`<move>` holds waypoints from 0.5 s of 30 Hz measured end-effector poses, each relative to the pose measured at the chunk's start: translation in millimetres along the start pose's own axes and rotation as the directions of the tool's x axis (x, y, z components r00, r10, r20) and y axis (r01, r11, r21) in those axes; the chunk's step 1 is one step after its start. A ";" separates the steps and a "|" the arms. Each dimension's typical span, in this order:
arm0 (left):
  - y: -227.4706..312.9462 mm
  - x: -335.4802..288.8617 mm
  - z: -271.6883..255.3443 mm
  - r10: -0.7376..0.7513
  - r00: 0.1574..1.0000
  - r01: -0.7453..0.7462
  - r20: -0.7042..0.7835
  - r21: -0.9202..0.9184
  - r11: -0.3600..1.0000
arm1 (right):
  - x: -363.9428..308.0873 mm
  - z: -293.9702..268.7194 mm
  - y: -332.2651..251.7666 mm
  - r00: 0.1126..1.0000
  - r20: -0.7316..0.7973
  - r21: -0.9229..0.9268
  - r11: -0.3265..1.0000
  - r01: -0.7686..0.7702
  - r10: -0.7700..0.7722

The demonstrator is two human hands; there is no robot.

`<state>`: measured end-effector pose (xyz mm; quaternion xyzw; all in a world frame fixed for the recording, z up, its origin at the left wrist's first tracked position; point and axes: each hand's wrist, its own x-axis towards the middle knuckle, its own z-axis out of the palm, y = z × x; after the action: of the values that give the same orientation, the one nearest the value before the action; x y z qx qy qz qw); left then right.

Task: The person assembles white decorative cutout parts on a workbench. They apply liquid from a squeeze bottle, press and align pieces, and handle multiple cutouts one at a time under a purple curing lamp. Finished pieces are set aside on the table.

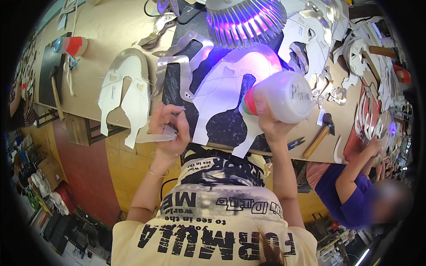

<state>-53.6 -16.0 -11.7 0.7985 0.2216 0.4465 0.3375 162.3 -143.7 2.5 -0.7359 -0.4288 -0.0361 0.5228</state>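
My right hand (270,122) is wrapped round a white plastic squeeze bottle (290,97) with red and green bands near its neck. The bottle is tilted, its base up and its neck low over a white shoe upper (213,95) with a perforated toe. That upper lies on a dark slab, lit purple by a finned metal lamp (246,22). Beside the upper's left edge, my left hand (171,131) is raised with curled fingers. A thin pale flat piece (162,134) rests in its grip; its kind is unclear.
Another white upper (124,91) lies left, near grey cut pieces (182,62). A red-banded bottle (73,45) and a hammer (56,93) are farther left. Right of me lie a second hammer (318,135), small snips (296,143) and stacked uppers. A co-worker in purple (348,195) sits at right.
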 end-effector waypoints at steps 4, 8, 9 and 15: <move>1.0 4.9 -4.8 -0.040 0.999 0.040 -0.030 0.016 0.999 | -11.3 -3.5 -2.6 0.998 0.061 -0.023 1.000 0.010 -0.009; 1.8 2.7 -1.9 -0.024 0.999 0.024 -0.032 -0.007 1.000 | -18.1 -3.4 3.4 0.997 0.052 -0.039 0.997 0.064 -0.062; 2.0 1.7 -0.4 -0.022 0.999 0.021 -0.032 -0.014 1.000 | -18.3 -2.4 6.7 0.996 0.054 -0.063 0.995 0.081 -0.077; 8.5 4.2 -0.2 -0.023 1.000 0.022 -0.007 -0.014 1.000 | -24.0 -2.2 5.5 0.998 0.056 -0.136 0.991 0.009 -0.001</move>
<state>-51.2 -18.9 -3.0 0.7920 0.2287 0.4470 0.3473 151.8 -160.2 -12.6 -0.7695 -0.4415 -0.0463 0.4591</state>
